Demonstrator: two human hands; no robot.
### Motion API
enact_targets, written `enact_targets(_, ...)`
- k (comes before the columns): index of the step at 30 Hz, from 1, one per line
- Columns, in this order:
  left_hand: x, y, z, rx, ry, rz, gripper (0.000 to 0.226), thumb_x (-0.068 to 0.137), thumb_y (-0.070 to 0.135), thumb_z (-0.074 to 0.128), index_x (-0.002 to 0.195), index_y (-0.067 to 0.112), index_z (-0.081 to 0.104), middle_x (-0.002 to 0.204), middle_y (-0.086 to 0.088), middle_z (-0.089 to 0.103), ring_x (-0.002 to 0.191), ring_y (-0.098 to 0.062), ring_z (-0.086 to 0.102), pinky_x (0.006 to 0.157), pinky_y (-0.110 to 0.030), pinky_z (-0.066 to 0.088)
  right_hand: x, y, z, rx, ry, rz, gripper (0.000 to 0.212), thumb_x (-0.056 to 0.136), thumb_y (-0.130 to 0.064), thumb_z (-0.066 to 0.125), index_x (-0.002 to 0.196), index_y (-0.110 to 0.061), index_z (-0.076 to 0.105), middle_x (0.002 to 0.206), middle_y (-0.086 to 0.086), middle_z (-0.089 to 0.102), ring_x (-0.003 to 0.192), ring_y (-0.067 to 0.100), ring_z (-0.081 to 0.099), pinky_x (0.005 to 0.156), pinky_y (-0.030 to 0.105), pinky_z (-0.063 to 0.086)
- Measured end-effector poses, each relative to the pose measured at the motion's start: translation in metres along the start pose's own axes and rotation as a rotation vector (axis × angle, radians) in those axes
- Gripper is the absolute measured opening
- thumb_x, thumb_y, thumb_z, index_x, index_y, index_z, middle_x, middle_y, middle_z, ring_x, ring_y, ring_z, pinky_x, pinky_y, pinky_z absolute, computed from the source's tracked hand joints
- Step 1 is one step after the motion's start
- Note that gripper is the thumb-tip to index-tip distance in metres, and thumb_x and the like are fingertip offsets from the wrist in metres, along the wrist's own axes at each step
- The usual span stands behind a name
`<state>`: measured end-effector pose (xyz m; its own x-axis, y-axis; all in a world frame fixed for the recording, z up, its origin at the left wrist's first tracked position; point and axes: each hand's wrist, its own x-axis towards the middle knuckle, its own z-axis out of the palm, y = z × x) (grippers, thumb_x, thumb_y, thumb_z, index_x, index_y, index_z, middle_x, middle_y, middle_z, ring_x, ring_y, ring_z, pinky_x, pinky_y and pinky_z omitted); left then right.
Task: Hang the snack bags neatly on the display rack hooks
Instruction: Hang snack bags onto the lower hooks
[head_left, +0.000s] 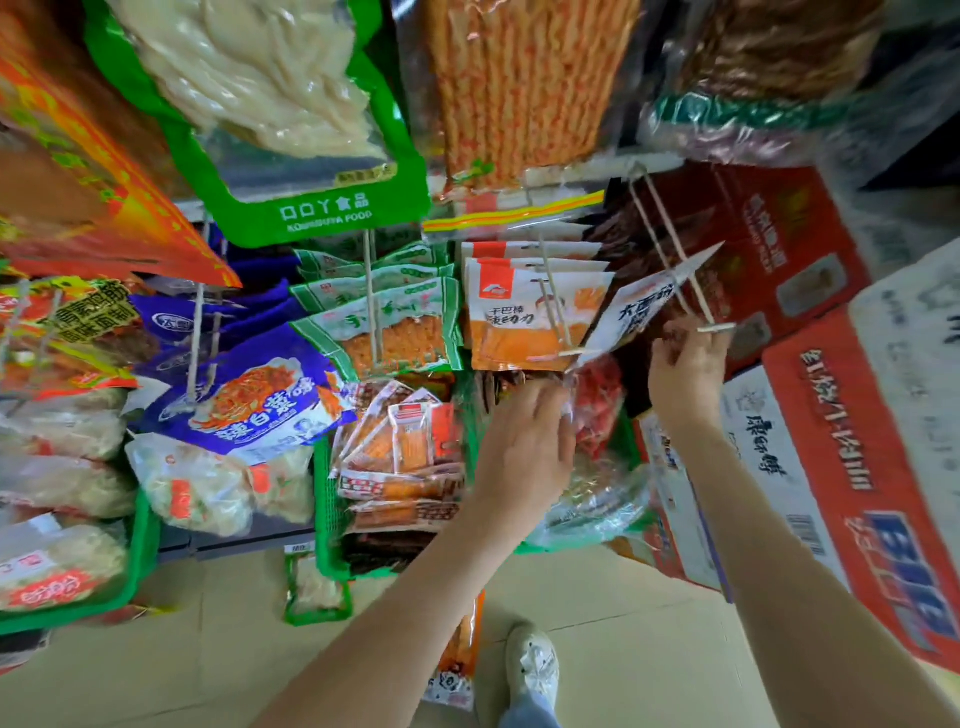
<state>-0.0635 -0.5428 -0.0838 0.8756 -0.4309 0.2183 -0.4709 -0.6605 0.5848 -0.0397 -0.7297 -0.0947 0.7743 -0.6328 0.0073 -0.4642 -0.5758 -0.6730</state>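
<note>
Logged wire hooks (371, 296) loaded with hanging snack bags (519, 322), green baskets (323, 499) of packets below, cartons (831, 415) stacked right, one packet (457, 670) on tiled floor (623, 623).

— Over on the right?
— Stacked cartons. Large red-and-white printed cardboard carton (810, 431) at the front, with blue lettering and a barcode. Darker red cardboard box (769, 228) tilted above and behind.

— Lower down?
— Green plastic mesh basket (324, 519) in the middle, second green plastic basket (140, 545) at the left. Dark grey shelf ledge (228, 545) between the two, small white price tag (298, 546) on its front.

— Underfoot?
— Beige tiled floor (623, 623) with pale grout lines. One white lace-up shoe (532, 665) planted on it, blue denim trouser cuff (524, 717) just above, cut off by the bottom border.
</note>
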Motion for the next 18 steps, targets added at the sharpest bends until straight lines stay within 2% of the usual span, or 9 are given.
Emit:
enact_targets(2, 0.012, 0.019, 0.0, -0.008, 0.005, -0.002, 0.017, 0.084, 0.009, 0.06, 0.101, 0.008, 0.062, 0.097, -0.006, 0.061, 0.088, -0.02, 0.059, 0.077, -0.03, 0.049, 0.004, 0.007, -0.004, 0.011, -0.045, 0.04, 0.015, 0.094, -0.009, 0.044, 0.101, -0.006, 0.057, 0.115, 0.015, 0.053, 0.092, 0.021, 0.05, 0.072, 0.02, 0.034)
enact_targets(3, 0.017, 0.027, -0.001, -0.006, 0.016, 0.016, 0.017, 0.085, 0.008, 0.059, 0.102, 0.007, 0.063, 0.097, -0.007, 0.062, 0.087, -0.021, 0.06, 0.076, -0.03, 0.049, 0.005, 0.01, -0.007, 0.021, -0.053, 0.045, 0.015, 0.093, -0.008, 0.044, 0.095, -0.01, 0.059, 0.11, 0.014, 0.057, 0.089, 0.021, 0.053, 0.07, 0.02, 0.033)
enact_targets(5, 0.031, 0.041, 0.004, 0.006, 0.044, 0.106, 0.018, 0.085, 0.004, 0.058, 0.102, 0.004, 0.063, 0.095, -0.009, 0.063, 0.085, -0.023, 0.06, 0.074, -0.029, 0.047, 0.009, 0.014, -0.014, 0.057, -0.067, 0.039, 0.02, 0.091, -0.006, 0.046, 0.09, -0.016, 0.062, 0.106, 0.011, 0.061, 0.09, 0.02, 0.056, 0.073, 0.021, 0.036)
enact_targets(8, 0.063, 0.058, 0.017, 0.035, 0.069, 0.241, 0.025, 0.081, -0.002, 0.055, 0.105, 0.001, 0.062, 0.095, -0.013, 0.064, 0.083, -0.028, 0.061, 0.07, -0.037, 0.051, 0.009, 0.017, -0.023, 0.067, -0.103, -0.002, 0.023, 0.09, -0.002, 0.047, 0.095, -0.009, 0.067, 0.105, 0.006, 0.057, 0.087, 0.014, 0.053, 0.077, 0.017, 0.035)
enact_targets(10, 0.091, 0.063, 0.03, 0.204, 0.075, 0.223, 0.033, 0.076, -0.002, 0.056, 0.108, 0.002, 0.062, 0.094, -0.011, 0.066, 0.08, -0.027, 0.063, 0.068, -0.035, 0.052, 0.01, 0.022, -0.029, 0.103, -0.1, 0.011, 0.022, 0.09, -0.001, 0.048, 0.1, -0.005, 0.067, 0.104, 0.007, 0.053, 0.087, 0.015, 0.053, 0.077, 0.016, 0.037)
enact_targets(11, 0.104, 0.063, 0.036, 0.299, 0.074, 0.171, 0.036, 0.075, -0.001, 0.05, 0.109, 0.003, 0.063, 0.091, -0.009, 0.067, 0.078, -0.025, 0.063, 0.068, -0.033, 0.05, 0.011, 0.025, -0.031, 0.136, -0.09, 0.042, 0.021, 0.09, 0.0, 0.048, 0.102, -0.004, 0.065, 0.104, 0.009, 0.053, 0.087, 0.016, 0.053, 0.078, 0.019, 0.039)
enact_targets(14, 0.129, 0.064, 0.037, 0.532, -0.037, 0.002, 0.044, 0.068, 0.003, 0.033, 0.094, 0.009, 0.068, 0.074, -0.001, 0.065, 0.071, -0.021, 0.061, 0.067, -0.028, 0.044, 0.017, 0.029, -0.035, 0.192, -0.05, 0.106, 0.024, 0.09, 0.0, 0.046, 0.11, -0.006, 0.058, 0.11, 0.012, 0.056, 0.088, 0.015, 0.051, 0.075, 0.02, 0.039)
enact_targets(16, 0.135, 0.063, 0.04, 0.57, -0.212, -0.062, 0.035, 0.074, -0.005, 0.035, 0.092, 0.006, 0.063, 0.081, -0.005, 0.063, 0.083, -0.025, 0.057, 0.079, -0.032, 0.038, 0.022, 0.025, -0.038, 0.264, -0.02, 0.097, 0.028, 0.092, -0.001, 0.042, 0.115, -0.011, 0.055, 0.113, 0.009, 0.055, 0.096, 0.017, 0.053, 0.081, 0.029, 0.045)
enact_targets(18, 0.138, 0.063, 0.045, 0.501, -0.307, -0.042, 0.025, 0.082, -0.004, 0.043, 0.097, 0.006, 0.06, 0.094, -0.009, 0.062, 0.094, -0.029, 0.053, 0.087, -0.036, 0.032, 0.026, 0.019, -0.041, 0.394, 0.008, 0.112, 0.029, 0.095, -0.001, 0.036, 0.114, -0.013, 0.054, 0.114, 0.007, 0.053, 0.105, 0.023, 0.053, 0.081, 0.036, 0.05)
